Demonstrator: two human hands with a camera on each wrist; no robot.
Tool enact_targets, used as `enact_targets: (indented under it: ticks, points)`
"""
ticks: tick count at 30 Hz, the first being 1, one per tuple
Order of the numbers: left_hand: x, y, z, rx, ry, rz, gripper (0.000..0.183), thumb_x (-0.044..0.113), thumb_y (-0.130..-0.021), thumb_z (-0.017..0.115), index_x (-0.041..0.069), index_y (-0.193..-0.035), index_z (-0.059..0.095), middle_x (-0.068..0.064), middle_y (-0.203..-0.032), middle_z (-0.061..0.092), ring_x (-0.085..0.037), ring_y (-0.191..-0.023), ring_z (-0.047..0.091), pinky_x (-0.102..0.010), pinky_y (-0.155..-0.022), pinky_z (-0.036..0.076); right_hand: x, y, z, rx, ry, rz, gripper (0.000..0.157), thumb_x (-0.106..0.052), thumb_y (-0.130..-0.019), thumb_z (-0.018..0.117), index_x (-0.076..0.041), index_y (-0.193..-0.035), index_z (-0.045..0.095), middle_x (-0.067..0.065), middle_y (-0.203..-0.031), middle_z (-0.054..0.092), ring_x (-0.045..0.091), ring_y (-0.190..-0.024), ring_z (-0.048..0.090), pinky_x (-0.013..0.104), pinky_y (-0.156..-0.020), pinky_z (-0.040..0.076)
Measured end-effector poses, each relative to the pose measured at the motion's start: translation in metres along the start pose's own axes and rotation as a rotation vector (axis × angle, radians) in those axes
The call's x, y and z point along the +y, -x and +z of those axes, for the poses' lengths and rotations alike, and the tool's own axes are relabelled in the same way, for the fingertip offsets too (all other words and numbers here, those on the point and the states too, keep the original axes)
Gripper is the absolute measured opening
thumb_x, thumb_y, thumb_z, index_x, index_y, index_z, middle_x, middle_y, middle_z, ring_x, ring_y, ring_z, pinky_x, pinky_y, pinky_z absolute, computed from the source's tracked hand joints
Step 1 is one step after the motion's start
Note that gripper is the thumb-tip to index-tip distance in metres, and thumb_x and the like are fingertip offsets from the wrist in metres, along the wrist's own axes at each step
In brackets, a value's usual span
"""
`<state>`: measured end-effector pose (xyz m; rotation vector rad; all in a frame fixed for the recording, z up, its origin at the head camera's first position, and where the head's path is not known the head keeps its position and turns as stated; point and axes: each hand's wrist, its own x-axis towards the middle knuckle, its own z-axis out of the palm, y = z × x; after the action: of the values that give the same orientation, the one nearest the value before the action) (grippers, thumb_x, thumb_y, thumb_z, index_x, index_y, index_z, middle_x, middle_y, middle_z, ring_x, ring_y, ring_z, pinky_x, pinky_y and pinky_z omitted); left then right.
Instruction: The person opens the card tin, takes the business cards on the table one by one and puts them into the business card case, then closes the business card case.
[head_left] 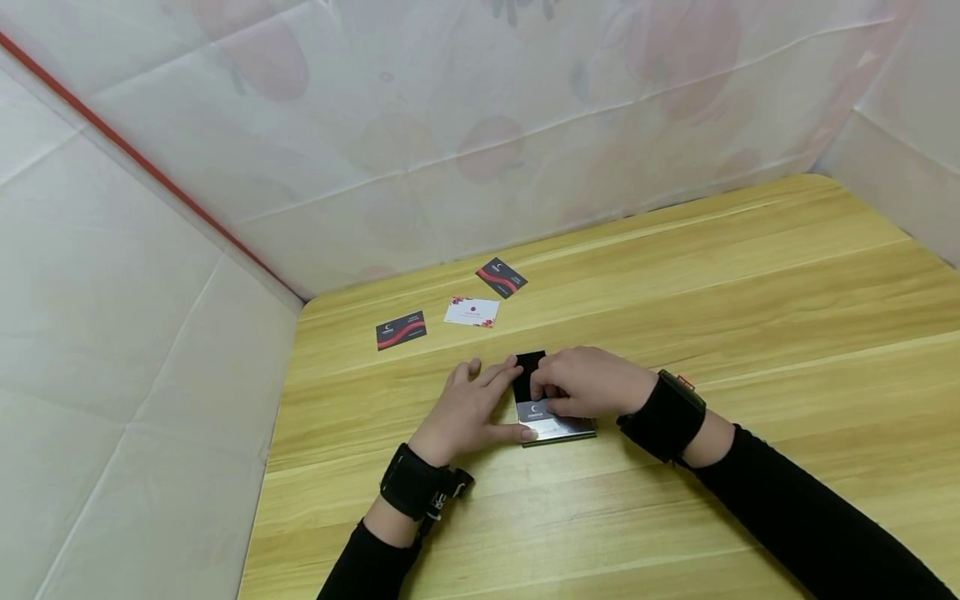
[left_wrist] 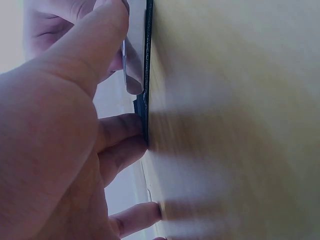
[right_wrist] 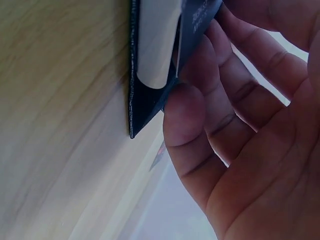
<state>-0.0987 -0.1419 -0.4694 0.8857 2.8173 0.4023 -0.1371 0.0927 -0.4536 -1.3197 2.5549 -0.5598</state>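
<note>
An opened business card case (head_left: 562,428) lies on the wooden table, one half black inside, the other shiny metal. My left hand (head_left: 467,412) has its fingers spread along the case's left side. Its thumb presses the metal half and its fingertips touch the black edge. With curled fingers, my right hand (head_left: 588,382) pinches a dark business card (head_left: 532,411) at the metal half. White print shows on that card; the rest is hidden by the hand. In the right wrist view, the card (right_wrist: 192,32) stands tilted beside the metal clip (right_wrist: 156,50).
Beyond the hands lie two dark cards with red waves, one at left (head_left: 401,331) and one farther back (head_left: 502,277). Between them is a white card (head_left: 472,312) with red flowers. Pale sheeting (head_left: 420,192) hangs behind the table (head_left: 720,333) and at its sides.
</note>
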Motion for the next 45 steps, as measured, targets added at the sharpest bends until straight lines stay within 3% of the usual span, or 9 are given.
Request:
enact_targets:
  ticks: [17, 24, 30, 35, 40, 45]
  points:
    - [0.000, 0.000, 0.000, -0.010, 0.012, -0.012, 0.095, 0.071, -0.081, 0.065, 0.020, -0.156, 0.037, 0.003, -0.163, 0.030, -0.045, -0.143, 0.030, -0.053, -0.120, 0.015, -0.003, 0.001, 0.000, -0.019, 0.013, 0.022, 0.007, -0.022, -0.087, 0.075, -0.021, -0.094, 0.074, -0.010, -0.080, 0.058, 0.005, -0.073, 0.051, 0.025, -0.067, 0.045]
    - [0.001, 0.000, -0.002, -0.012, 0.001, -0.009, 0.095, 0.071, -0.081, 0.064, 0.020, -0.156, 0.037, 0.003, -0.163, 0.030, -0.044, -0.143, 0.029, -0.053, -0.120, 0.016, 0.002, 0.002, -0.001, 0.036, 0.034, 0.032, 0.015, -0.024, -0.090, 0.071, -0.019, -0.103, 0.074, -0.006, -0.088, 0.061, 0.008, -0.077, 0.053, 0.029, -0.071, 0.048]
    - [0.001, 0.000, -0.003, -0.017, -0.005, -0.007, 0.094, 0.072, -0.082, 0.064, 0.020, -0.156, 0.036, 0.003, -0.163, 0.029, -0.043, -0.144, 0.029, -0.051, -0.120, 0.016, 0.015, 0.009, -0.007, 0.062, 0.083, 0.106, 0.033, -0.029, -0.088, 0.074, -0.013, -0.118, 0.072, 0.000, -0.104, 0.063, 0.013, -0.088, 0.058, 0.037, -0.080, 0.053]
    - [0.000, -0.001, -0.002, -0.016, -0.015, -0.004, 0.095, 0.072, -0.083, 0.062, 0.019, -0.156, 0.035, 0.003, -0.164, 0.029, -0.044, -0.144, 0.028, -0.052, -0.120, 0.016, 0.020, 0.014, -0.016, 0.025, 0.074, 0.186, 0.061, -0.046, -0.080, 0.081, -0.009, -0.127, 0.068, 0.004, -0.112, 0.062, 0.020, -0.100, 0.058, 0.040, -0.087, 0.052]
    - [-0.002, 0.000, -0.001, -0.013, -0.028, -0.009, 0.095, 0.074, -0.082, 0.062, 0.021, -0.156, 0.035, 0.004, -0.164, 0.028, -0.044, -0.144, 0.028, -0.052, -0.121, 0.015, 0.020, 0.016, -0.018, 0.011, 0.052, 0.207, 0.082, -0.054, -0.069, 0.087, -0.011, -0.134, 0.064, 0.004, -0.111, 0.059, 0.019, -0.095, 0.055, 0.037, -0.081, 0.051]
    - [-0.001, -0.001, -0.001, -0.020, -0.033, 0.000, 0.095, 0.074, -0.082, 0.061, 0.020, -0.156, 0.036, 0.002, -0.163, 0.030, -0.046, -0.144, 0.028, -0.053, -0.120, 0.015, 0.022, 0.019, -0.013, -0.005, 0.069, 0.181, 0.083, -0.061, -0.068, 0.085, -0.018, -0.136, 0.064, 0.002, -0.111, 0.058, 0.015, -0.089, 0.051, 0.032, -0.075, 0.048]
